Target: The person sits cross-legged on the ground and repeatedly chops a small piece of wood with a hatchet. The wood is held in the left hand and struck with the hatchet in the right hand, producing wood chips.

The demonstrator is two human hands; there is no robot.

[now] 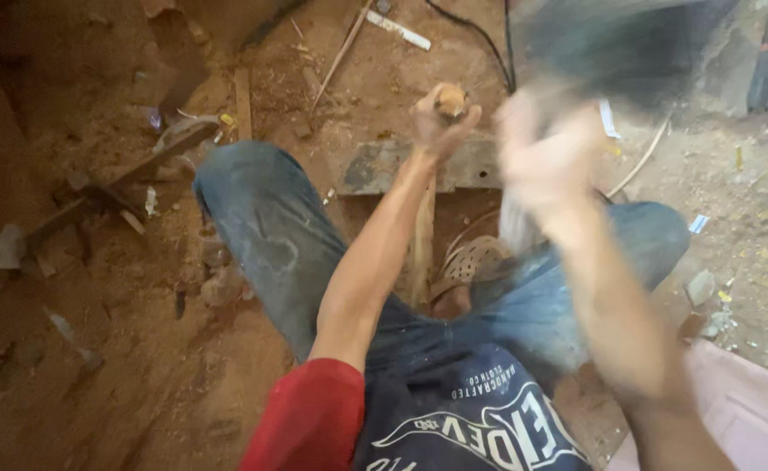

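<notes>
The person sat or crouched over reddish-brown dirt ground (pixel 140 375), both knees in dusty blue jeans (pixel 271 235) spread apart. One grey stone slab (pixel 375 166) lay flat on the dirt between the knees, and everything below is placed against it.

The left hand (pixel 441 118) was closed in a fist around the top of one wooden stake (pixel 421 244), whose rounded, pale-brown end (pixel 450 102) showed above the curled fingers. The stake stood roughly upright just in front of the slab's near edge, its shaft running down past the slab toward the person.

The right hand (pixel 545 161) was right of the slab and raised, heavily blurred. It seemed wrapped around a handle, but how tightly could not be told. Above it, beyond the slab's far right corner, one dark blurred mass (pixel 619 44), apparently a hammer head, filled the upper frame.

One perforated brown sandal (pixel 475 262) showed on the near side of the slab, beside the stake. Two black cables (pixel 489 44) ran away beyond the slab. Left of the slab lay several scattered wooden planks (pixel 140 170) and stone scraps.
</notes>
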